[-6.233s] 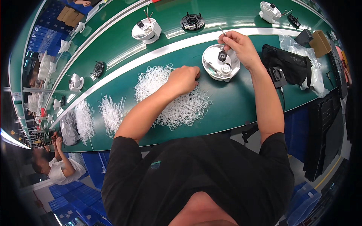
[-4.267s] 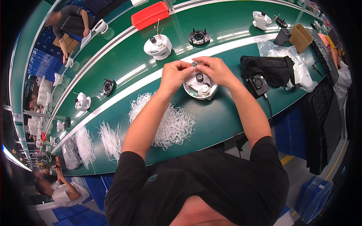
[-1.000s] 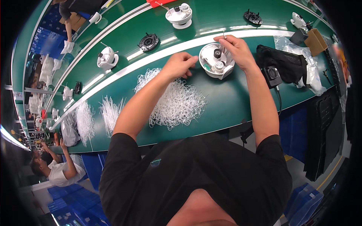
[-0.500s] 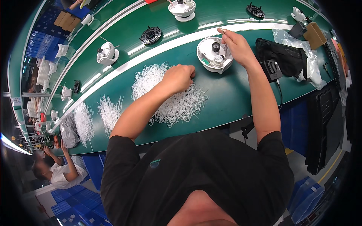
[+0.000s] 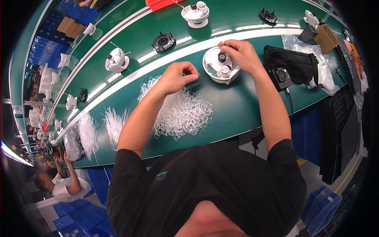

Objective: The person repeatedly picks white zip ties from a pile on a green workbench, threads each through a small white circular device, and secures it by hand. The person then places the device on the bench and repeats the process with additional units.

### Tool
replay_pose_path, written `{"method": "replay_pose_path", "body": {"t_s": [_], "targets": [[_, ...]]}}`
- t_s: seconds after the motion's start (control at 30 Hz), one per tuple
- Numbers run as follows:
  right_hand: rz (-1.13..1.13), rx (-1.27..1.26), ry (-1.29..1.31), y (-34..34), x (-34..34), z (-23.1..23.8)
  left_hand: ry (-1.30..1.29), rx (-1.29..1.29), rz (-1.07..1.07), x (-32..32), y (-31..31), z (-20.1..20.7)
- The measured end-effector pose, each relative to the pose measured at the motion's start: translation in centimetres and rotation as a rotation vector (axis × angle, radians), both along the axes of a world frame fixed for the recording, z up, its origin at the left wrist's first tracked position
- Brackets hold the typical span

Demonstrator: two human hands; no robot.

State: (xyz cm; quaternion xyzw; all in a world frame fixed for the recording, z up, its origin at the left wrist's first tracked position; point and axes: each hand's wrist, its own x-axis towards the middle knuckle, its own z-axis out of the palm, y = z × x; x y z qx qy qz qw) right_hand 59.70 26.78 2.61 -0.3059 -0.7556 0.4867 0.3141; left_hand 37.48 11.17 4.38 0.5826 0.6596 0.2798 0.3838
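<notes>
A round white camera housing (image 5: 211, 70) with a black lens stands open side up on the green bench in front of me. My right hand (image 5: 242, 57) reaches over its right rim, fingers pinched at the far edge on what looks like a thin wire end. Left of the housing, my left hand (image 5: 175, 77) is raised just above a heap of looped white cable ties (image 5: 179, 112). Thumb and forefinger pinch together there, with a small white cable tie at their tips, mostly hidden.
Two piles of white ties (image 5: 113, 124) lie to the left. Beyond a pale rail, a belt carries more camera housings (image 5: 195, 15) and black ring parts (image 5: 163, 42). On the right are a black mesh bag (image 5: 290, 65), a corded black device (image 5: 282, 77) and a cardboard box (image 5: 326, 38). Another person sits far left.
My left hand has lifted from the heap, moving up and slightly left, with a tie now at its fingertips. My right hand has moved slightly left and down, fingertips at the housing's far rim.
</notes>
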Motion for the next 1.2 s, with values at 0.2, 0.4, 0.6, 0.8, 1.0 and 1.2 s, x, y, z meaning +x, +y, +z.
{"method": "replay_pose_path", "body": {"t_s": [0.2, 0.4, 0.6, 0.8, 1.0, 1.2], "targets": [[0.052, 0.074, -0.039, -0.5, -0.7, 0.7, -0.429, 0.229, 0.132, 0.1, 2.0, 0.0], [0.058, 0.158, -0.057, 0.3, -1.2, 0.5, -0.634, 0.41, 0.25, 2.2, 5.2, 0.0], [0.048, 0.164, -0.062, 0.3, -1.2, 0.5, -0.725, 0.379, 0.242, 2.8, 6.6, -0.9], [0.014, 0.255, -0.12, 0.3, -1.2, 0.8, -0.629, 0.248, 0.204, 3.3, 7.4, -0.6], [0.068, 0.173, -0.041, 0.4, -0.7, 0.7, -0.398, 0.217, 0.225, 3.3, 7.8, -0.9], [0.127, 0.013, 0.07, 0.9, -0.9, -0.1, -0.091, 0.302, 0.156, 3.6, 7.6, -1.0]]}}
